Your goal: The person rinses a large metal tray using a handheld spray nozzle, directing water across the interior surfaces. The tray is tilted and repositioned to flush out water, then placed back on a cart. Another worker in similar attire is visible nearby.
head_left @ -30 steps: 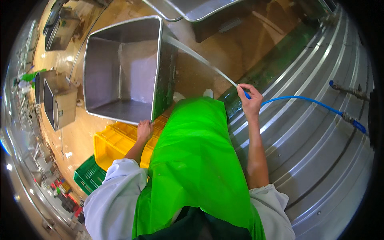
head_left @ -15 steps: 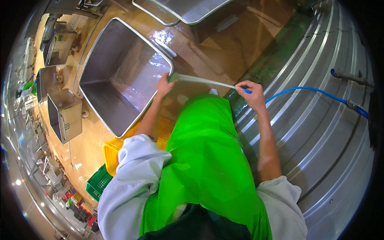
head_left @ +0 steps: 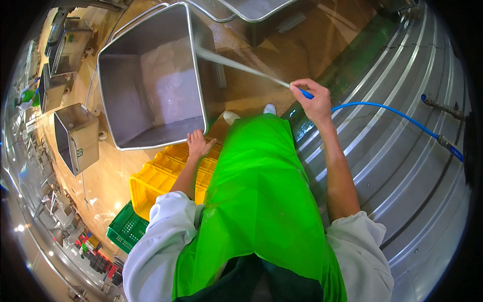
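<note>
Right fingers [head_left: 301, 84] grip blue hose [head_left: 372, 103] (end partly hidden) | left fingers [head_left: 194, 137] on tub [head_left: 123, 95], hold unclear

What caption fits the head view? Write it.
The right hand sprays water from a blue hose against a metal tub that the left hand touches.

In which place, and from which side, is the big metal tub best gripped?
Hold the metal tub, I think, by its near right rim corner, coming from the person's side: that narrow edge lies closest, and the left hand is there.

Loose white sleeves [head_left: 160, 236] flank a long, bright green apron [head_left: 256, 191].
</note>
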Motion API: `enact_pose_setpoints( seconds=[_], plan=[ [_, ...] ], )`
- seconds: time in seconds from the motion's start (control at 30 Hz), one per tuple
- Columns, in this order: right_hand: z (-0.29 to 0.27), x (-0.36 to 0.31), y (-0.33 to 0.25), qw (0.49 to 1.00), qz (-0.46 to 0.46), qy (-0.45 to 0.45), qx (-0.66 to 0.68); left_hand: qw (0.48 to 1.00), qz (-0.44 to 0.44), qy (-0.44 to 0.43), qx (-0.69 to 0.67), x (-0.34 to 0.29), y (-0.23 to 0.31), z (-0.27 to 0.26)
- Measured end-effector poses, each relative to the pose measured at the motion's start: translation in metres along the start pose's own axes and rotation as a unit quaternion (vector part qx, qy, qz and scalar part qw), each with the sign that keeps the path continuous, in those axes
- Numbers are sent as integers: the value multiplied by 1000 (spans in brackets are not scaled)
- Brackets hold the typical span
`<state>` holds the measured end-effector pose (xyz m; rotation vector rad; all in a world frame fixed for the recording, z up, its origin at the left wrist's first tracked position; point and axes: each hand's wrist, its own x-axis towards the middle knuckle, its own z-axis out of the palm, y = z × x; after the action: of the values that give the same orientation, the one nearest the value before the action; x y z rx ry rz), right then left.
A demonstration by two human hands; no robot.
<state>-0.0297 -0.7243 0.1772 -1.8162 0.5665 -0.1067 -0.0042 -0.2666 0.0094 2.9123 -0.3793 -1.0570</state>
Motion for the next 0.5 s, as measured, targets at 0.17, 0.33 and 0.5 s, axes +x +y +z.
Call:
enact_pose_setpoints(
  seconds=[0.17,0.33,0.5],
  plan=[
    [-3,-3,5,999,-41,21,-12,995,-49,-84,22,-35,-72,7],
    [-26,-14,11,998,-21,20,-50,955,-170,-224,96,-33,-130,-17],
    [-30,-25,26,998,-2,35,-50,939,-289,-165,-92,25,-118,-37]
  ],
)
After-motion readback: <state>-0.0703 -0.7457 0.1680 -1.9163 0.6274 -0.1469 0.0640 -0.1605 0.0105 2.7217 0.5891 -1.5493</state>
